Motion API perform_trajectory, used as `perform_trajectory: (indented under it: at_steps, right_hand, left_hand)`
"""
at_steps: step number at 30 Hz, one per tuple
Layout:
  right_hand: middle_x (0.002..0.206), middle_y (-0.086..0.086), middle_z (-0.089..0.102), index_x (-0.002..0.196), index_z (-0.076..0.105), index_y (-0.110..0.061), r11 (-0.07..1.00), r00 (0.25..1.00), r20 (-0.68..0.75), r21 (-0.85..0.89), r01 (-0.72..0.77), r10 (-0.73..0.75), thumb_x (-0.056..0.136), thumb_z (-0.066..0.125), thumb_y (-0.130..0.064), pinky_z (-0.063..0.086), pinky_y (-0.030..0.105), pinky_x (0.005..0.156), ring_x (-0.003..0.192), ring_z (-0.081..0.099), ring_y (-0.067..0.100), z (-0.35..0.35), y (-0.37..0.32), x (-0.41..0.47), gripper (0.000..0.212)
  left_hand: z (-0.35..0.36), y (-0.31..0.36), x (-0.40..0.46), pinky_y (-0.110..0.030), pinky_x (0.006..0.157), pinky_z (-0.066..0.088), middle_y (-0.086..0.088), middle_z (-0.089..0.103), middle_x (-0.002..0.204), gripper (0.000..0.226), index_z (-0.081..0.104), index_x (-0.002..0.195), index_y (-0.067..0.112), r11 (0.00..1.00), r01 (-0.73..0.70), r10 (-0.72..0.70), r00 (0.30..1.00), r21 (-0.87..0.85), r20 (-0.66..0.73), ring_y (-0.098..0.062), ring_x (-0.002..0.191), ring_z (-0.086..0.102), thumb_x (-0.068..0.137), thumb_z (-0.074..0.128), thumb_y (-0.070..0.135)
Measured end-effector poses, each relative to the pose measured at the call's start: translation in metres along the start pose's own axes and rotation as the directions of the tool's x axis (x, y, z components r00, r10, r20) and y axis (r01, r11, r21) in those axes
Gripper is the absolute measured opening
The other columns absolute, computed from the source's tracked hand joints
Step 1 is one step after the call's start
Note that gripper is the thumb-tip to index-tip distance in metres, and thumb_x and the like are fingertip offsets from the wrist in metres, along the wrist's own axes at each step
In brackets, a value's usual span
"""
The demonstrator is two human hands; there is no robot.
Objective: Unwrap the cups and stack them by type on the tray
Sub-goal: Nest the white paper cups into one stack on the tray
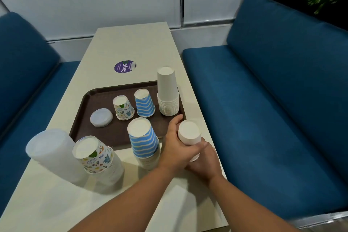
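Reading "ClayG" on purple sticker; both hands gripping white cups.

Brown tray, blue-striped cup, plain white stack.

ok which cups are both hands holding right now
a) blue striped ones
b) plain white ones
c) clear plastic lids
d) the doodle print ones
b: the left hand and right hand grip a plain white cup stack beside the brown tray, while the blue striped stack stands untouched.
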State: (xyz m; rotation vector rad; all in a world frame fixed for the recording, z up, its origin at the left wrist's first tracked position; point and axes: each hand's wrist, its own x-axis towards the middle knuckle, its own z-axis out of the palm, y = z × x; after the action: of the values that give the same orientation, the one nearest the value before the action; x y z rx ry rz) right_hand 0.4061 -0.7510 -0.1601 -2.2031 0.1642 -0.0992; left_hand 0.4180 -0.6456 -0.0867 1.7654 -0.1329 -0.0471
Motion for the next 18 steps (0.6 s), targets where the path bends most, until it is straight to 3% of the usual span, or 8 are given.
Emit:
perform_trajectory:
  at_steps: [5, 8, 12, 15, 18]
  right_hand:
    - [0.102, -0.014, 0.069, 0.111, 0.06, -0.037, 0.997, 0.999, 0.007, -0.072, -0.038, 0.038, 0.054, 0.062, -0.063, 0.056, 0.035, 0.082, 0.095, 0.065, 0.013, 0.0, 0.0, 0.001, 0.063]
    - [0.096, -0.014, 0.069, 0.104, 0.064, -0.032, 0.997, 1.0, -0.004, -0.065, -0.029, 0.028, 0.059, 0.057, -0.062, 0.055, 0.034, 0.081, 0.093, 0.066, 0.012, 0.001, 0.0, 0.0, 0.055]
    - [0.102, -0.015, 0.07, 0.11, 0.063, -0.033, 0.999, 0.999, -0.032, -0.05, -0.006, 0.004, 0.069, 0.053, -0.066, 0.054, 0.035, 0.086, 0.098, 0.064, 0.008, 0.005, 0.003, -0.003, 0.054]
    - [0.099, -0.013, 0.071, 0.107, 0.064, -0.033, 0.999, 0.999, -0.03, -0.05, 0.011, -0.012, 0.071, 0.051, -0.063, 0.055, 0.034, 0.083, 0.094, 0.065, 0.009, 0.003, 0.0, -0.004, 0.049]
    - [0.098, -0.016, 0.069, 0.108, 0.063, -0.031, 0.997, 0.999, -0.028, -0.08, 0.017, -0.019, 0.071, 0.052, -0.065, 0.054, 0.033, 0.083, 0.093, 0.064, 0.009, 0.003, 0.002, -0.001, 0.051]
  left_hand:
    - [0.0, -0.01, 0.003, -0.004, 0.073, 0.044, 0.023, 0.067, 0.088, 0.057, 0.056, 0.101, 0.033, 0.999, -0.025, 0.026, 1.0, 0.047, -0.011, 0.011, 0.084, 0.061, 0.053, 0.083, 0.018]
    - [0.009, -0.013, -0.003, -0.005, 0.076, 0.044, 0.03, 0.065, 0.09, 0.056, 0.056, 0.098, 0.038, 0.997, -0.02, 0.029, 0.991, 0.069, -0.132, 0.008, 0.087, 0.062, 0.057, 0.088, 0.017]
    - [0.02, -0.009, -0.007, 0.002, 0.073, 0.037, 0.028, 0.063, 0.087, 0.059, 0.051, 0.094, 0.048, 0.991, 0.033, 0.008, 0.953, 0.132, -0.302, 0.017, 0.087, 0.056, 0.056, 0.092, 0.027]
    - [0.021, -0.005, -0.008, 0.001, 0.075, 0.039, 0.025, 0.062, 0.093, 0.06, 0.046, 0.095, 0.049, 0.988, 0.035, 0.011, 0.954, 0.149, -0.299, 0.013, 0.089, 0.056, 0.058, 0.09, 0.035]
    - [0.014, 0.003, -0.011, -0.012, 0.085, 0.046, 0.022, 0.061, 0.101, 0.051, 0.043, 0.102, 0.047, 0.977, -0.054, 0.101, 0.97, 0.208, -0.223, 0.006, 0.095, 0.057, 0.065, 0.078, 0.037]
